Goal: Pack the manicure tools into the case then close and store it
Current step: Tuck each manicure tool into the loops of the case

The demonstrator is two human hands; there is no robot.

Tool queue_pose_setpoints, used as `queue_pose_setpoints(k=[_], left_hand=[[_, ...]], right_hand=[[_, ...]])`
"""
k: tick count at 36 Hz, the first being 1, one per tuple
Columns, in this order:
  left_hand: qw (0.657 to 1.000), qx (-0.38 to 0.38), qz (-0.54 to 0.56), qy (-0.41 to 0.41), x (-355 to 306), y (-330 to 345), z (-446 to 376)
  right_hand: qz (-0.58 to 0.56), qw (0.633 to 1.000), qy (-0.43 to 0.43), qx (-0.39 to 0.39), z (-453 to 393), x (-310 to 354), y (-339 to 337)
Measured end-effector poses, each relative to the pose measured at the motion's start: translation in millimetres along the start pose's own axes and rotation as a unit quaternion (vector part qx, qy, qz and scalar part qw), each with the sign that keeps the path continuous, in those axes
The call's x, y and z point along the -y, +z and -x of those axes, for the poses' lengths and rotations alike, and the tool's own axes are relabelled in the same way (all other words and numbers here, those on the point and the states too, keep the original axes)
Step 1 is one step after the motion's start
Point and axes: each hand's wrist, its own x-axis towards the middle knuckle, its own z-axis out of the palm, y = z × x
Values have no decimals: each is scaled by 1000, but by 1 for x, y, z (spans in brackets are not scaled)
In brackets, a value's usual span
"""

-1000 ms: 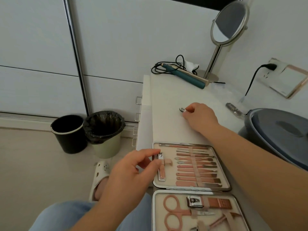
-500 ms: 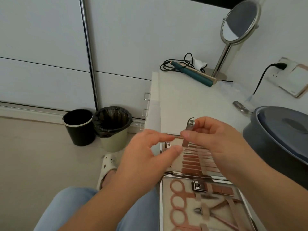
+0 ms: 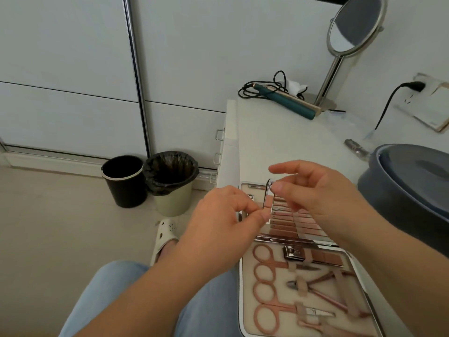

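Both hands (image 3: 226, 215) (image 3: 315, 198) pinch one nail clipper (image 3: 268, 198) (its ends) above the open case (image 3: 245, 300). It may slip and miss its strap.

Case (image 3: 245, 300): silver rim, cream lining. Scissors (image 3: 266, 271): rose-gold. Straps (image 3: 302, 287): tan-pink. Nail clipper (image 3: 267, 198): silver. Counter (image 3: 279, 142): white. Hair iron (image 3: 286, 99): teal, gold trim; cord (image 3: 257, 88) black. Mirror (image 3: 352, 25): silver frame. Bins: one black (image 3: 124, 181); other pale green (image 3: 173, 200), black liner. Basin (image 3: 401, 186): slate blue. Trousers (image 3: 109, 288): light blue. Slipper (image 3: 166, 233): cream. Floor (image 3: 48, 239): beige.
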Motion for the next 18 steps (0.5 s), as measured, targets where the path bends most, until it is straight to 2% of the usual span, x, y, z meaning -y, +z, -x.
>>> queue_pose_setpoints(k=[8,18], left_hand=[[999,-17,-45,-1,15,3,-1],[997,-36,-61,8,19,10,-1]], right_hand=[[75,995,10,-62,-32,-16,-12],[143,989,21,8,-46,-22,3]])
